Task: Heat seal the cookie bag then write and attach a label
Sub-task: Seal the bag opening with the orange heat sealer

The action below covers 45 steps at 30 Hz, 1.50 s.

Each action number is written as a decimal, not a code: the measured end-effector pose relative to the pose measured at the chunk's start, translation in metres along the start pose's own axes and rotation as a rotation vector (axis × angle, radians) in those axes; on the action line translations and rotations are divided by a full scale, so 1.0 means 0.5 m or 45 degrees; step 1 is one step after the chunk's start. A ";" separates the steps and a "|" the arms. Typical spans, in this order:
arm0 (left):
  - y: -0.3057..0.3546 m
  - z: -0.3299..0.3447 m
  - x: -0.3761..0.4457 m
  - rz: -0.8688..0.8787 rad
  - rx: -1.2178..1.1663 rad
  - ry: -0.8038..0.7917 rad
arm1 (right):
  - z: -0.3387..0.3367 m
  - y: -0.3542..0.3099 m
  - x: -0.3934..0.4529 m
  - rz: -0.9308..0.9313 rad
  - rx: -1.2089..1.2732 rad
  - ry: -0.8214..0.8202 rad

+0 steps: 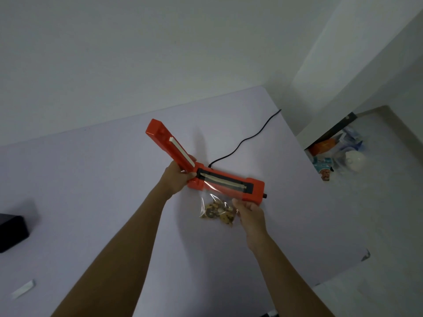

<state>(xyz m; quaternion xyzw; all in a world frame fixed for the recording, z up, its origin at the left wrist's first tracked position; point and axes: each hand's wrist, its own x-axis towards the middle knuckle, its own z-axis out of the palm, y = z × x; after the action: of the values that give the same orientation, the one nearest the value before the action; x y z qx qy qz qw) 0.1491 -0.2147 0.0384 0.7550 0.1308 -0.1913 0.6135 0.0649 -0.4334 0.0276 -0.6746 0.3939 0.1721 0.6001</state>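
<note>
Cookie bag (pixel 217 208) lies on the pale table (pixel 91 179), just beyond both hands and nearer the right one. Its open mouth is laid over the sealing strip of the orange heat sealer (pixel 229 183), while the filled end hangs toward the person. The sealer's base runs from upper left to lower right, and the bag's mouth lies along that same line. That alignment is what the next move seems to depend on, since the raised lid (pixel 170 148) must come down squarely across the film. The left hand (pixel 177 179) grips the sealer at its hinge end, holding the lid up. The right hand (pixel 248 210) pinches the bag's right edge, close under the sealer's knob end. A black cord (pixel 242 141) trails away from the sealer toward the far table edge. The bag is clear, glossy plastic, and the brown, chip-studded cookies are bunched at its bottom. A black box (pixel 12 232) sits well apart at the left. A small white strip (pixel 23 289), possibly the label, lies near the front left edge.
</note>
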 end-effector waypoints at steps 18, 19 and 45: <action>0.000 0.012 -0.001 -0.001 0.093 0.115 | 0.014 -0.057 -0.046 -0.458 -0.219 0.111; 0.000 0.012 -0.001 0.004 0.098 0.115 | 0.017 -0.061 -0.050 -0.478 -0.225 0.111; 0.002 0.006 -0.010 -0.021 0.109 0.091 | -0.004 -0.052 -0.079 -0.492 -0.162 -0.021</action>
<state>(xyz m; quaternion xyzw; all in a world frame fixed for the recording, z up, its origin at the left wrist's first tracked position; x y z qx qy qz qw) 0.1447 -0.2177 0.0410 0.7857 0.1506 -0.1747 0.5740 0.0585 -0.4231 0.0734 -0.7728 0.2405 0.0837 0.5814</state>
